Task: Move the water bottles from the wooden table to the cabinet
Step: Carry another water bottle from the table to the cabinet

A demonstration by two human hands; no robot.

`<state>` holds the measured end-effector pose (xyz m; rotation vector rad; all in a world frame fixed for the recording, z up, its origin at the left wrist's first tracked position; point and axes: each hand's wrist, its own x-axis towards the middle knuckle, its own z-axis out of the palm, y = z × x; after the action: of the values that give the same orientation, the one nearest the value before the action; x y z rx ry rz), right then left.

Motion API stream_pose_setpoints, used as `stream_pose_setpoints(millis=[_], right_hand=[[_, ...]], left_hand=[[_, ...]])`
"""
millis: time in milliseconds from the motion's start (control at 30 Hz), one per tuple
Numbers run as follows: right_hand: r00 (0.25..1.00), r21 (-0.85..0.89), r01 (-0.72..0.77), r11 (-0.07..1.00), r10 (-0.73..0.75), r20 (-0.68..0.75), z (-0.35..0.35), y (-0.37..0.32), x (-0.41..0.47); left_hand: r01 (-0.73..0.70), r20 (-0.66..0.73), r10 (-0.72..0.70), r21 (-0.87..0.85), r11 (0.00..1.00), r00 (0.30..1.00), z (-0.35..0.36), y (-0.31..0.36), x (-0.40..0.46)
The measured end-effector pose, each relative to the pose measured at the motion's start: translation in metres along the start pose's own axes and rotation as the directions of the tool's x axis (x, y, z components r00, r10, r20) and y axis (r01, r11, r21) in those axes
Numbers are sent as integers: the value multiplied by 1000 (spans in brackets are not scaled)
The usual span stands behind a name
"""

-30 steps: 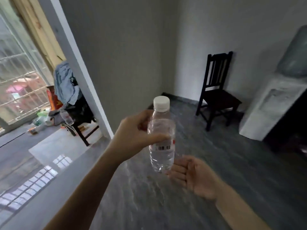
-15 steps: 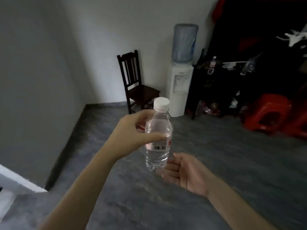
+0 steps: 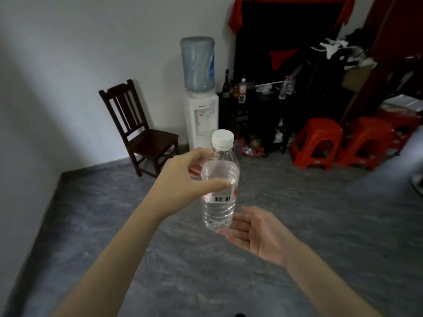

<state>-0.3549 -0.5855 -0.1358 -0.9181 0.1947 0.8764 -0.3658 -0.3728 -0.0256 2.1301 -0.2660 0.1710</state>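
Here the left hand (image 3: 180,181) clamps its fingers (image 3: 215,186) around the clear, white-capped plastic water bottle (image 3: 219,191), full, likely slippery; right hand (image 3: 258,234) spread below

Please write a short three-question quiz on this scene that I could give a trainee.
1. True or false: the left hand grips the water bottle around its upper body.
2. The right hand is: A) twisting the white cap; B) open, palm up, beside the bottle's base; C) out of view.
3. What stands directly left of the water dispenser, against the wall?

Key
1. True.
2. B.
3. A dark wooden chair.
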Motion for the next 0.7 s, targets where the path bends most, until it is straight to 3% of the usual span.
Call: stream_pose_setpoints(millis=[333,700], right_hand=[[999,-46,9,999,-7,54,-58,-123,49],[999,-50,-25,998,27,45,-92,-207,129]], left_hand=[[-38,-40,38,-4,999,998,40,1,135],[0,-45,0,1,1000,999,50,-35,250]])
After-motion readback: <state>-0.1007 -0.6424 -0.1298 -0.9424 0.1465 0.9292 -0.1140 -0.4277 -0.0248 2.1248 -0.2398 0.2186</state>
